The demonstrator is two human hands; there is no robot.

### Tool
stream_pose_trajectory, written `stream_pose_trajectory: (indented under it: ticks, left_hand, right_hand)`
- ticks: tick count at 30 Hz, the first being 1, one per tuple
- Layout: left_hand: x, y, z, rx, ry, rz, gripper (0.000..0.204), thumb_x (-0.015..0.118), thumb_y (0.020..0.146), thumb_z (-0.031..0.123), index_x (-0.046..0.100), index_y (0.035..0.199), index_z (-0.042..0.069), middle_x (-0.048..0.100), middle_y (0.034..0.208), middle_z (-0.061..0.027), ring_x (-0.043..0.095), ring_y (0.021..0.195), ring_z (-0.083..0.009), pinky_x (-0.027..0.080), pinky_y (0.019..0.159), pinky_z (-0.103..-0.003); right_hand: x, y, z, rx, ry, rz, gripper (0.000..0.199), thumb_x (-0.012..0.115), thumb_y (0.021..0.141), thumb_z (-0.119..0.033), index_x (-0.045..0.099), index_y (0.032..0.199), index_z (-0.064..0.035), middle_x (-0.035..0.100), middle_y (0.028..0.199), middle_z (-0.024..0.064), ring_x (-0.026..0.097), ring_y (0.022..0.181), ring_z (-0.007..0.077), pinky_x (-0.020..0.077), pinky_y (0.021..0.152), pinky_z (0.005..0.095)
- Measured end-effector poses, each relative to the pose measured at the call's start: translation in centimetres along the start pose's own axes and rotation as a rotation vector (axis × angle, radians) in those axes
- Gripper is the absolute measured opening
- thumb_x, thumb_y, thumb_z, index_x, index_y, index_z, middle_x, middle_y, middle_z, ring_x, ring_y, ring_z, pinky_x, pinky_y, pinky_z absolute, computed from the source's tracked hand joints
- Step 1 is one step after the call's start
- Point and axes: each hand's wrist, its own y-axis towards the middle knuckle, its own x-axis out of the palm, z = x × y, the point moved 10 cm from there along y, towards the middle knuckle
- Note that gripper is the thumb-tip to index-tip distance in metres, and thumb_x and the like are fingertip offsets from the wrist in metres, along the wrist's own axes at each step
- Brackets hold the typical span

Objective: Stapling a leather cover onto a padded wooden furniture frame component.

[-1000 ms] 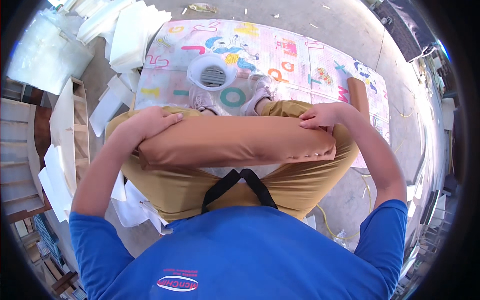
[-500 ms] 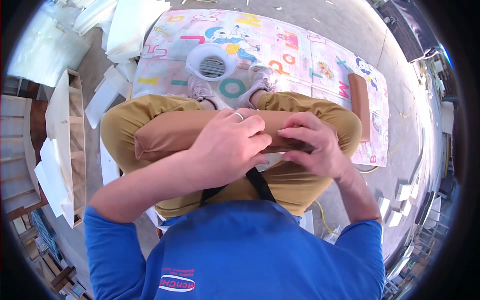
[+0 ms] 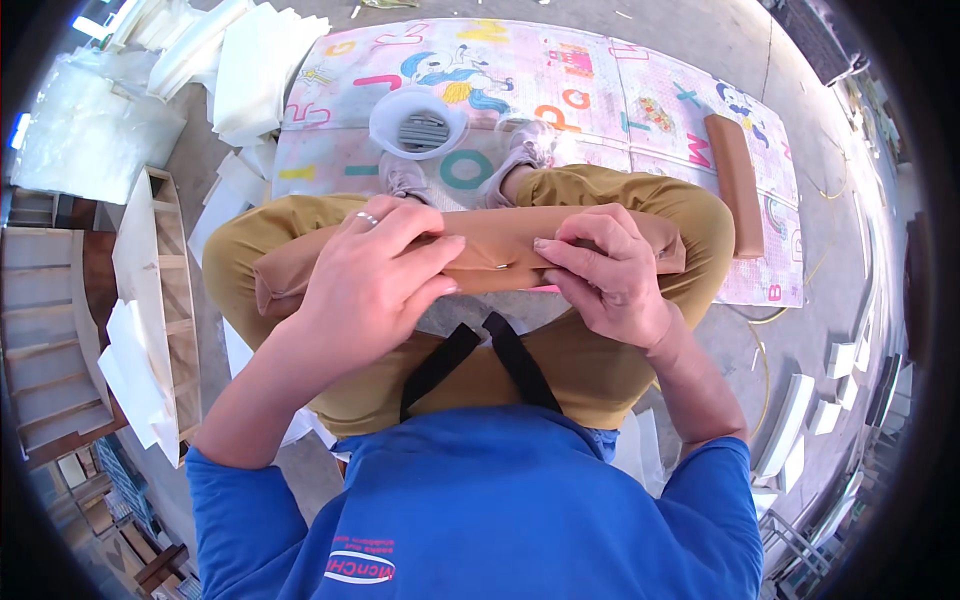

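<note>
Sitting cross-legged on the floor, looking straight down at a long tan upholstered pad [image 3: 300, 268] lying across both knees. Left hand [image 3: 375, 275] clamped over the middle of it, fingers curled over the top edge and thumb underneath, pinching the tan covering (ring [image 3: 367, 217] on one finger). Right hand [image 3: 605, 275] right next to it, fingertips pressed down on the same folded edge, also gripping the fabric rather than spread flat. Hands nearly touching at the centre of the pad, with a small shiny bit between them, too small to make out.

Mustard trousers [image 3: 590, 360] under the pad, black strap [image 3: 470, 355] hanging down over the lap from a blue shirt [image 3: 500, 500]. Pale shoes [image 3: 520, 150] resting on a colourful kids' play mat [image 3: 600, 90] with letters and cartoon pictures. White round tub [image 3: 418, 120] on the mat just past the feet, something grey and ridged inside. Second tan pad [image 3: 736, 180] lying on the right side of the mat, well apart from the hands.

Off to the left: stacked white foam sheets [image 3: 255, 70], a bare wooden frame [image 3: 150, 290], more white offcuts [image 3: 130, 370] beside it on the concrete floor [image 3: 700, 30].
</note>
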Motion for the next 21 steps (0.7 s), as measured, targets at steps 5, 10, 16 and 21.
stream_pose_trajectory:
  ticks: [5,10,16,21]
  left_hand:
    - [-1.1,-0.8,-0.5,-0.017,0.003,0.028,0.032,0.08,0.07,0.007,0.071,0.1,-0.001,0.061,0.098,-0.0114,0.059,0.088,-0.0298,0.049,0.079,-0.038]
    - [-2.4,-1.3,-2.4,-0.1,-0.039,-0.043,0.035,0.08,0.07,0.007,0.07,0.103,-0.001,0.061,0.099,-0.0106,0.059,0.086,-0.029,0.049,0.077,-0.039]
    - [-1.7,-2.1,-1.3,0.138,0.235,0.016,0.026,0.073,0.074,0.007,0.068,0.097,-0.004,0.058,0.094,-0.0093,0.057,0.084,-0.0276,0.049,0.073,-0.039]
    - [-2.0,-1.9,-1.3,0.156,0.198,0.102,0.024,0.071,0.074,0.002,0.067,0.096,-0.004,0.059,0.088,-0.0118,0.058,0.076,-0.0286,0.049,0.065,-0.039]
  right_hand:
    - [1.4,1.8,-1.4,0.015,0.041,-0.043,0.04,0.083,0.064,-0.015,0.072,0.101,-0.0043,0.062,0.097,0.0076,0.059,0.088,0.0278,0.0474,0.078,0.0394]
    - [3.8,4.3,-2.6,0.005,0.054,-0.052,0.037,0.082,0.066,-0.013,0.07,0.099,-0.0026,0.062,0.099,0.0084,0.059,0.088,0.0283,0.0469,0.077,0.039]
    - [4.9,5.2,-3.4,-0.018,-0.012,-0.06,0.032,0.076,0.07,0.0,0.07,0.102,0.0,0.062,0.097,0.0105,0.059,0.084,0.0296,0.0502,0.073,0.0383]
    - [5.2,5.3,-3.6,0.039,-0.029,-0.015,0.03,0.076,0.068,0.0,0.069,0.098,-0.0001,0.062,0.096,0.01,0.058,0.084,0.0284,0.0502,0.073,0.0388]
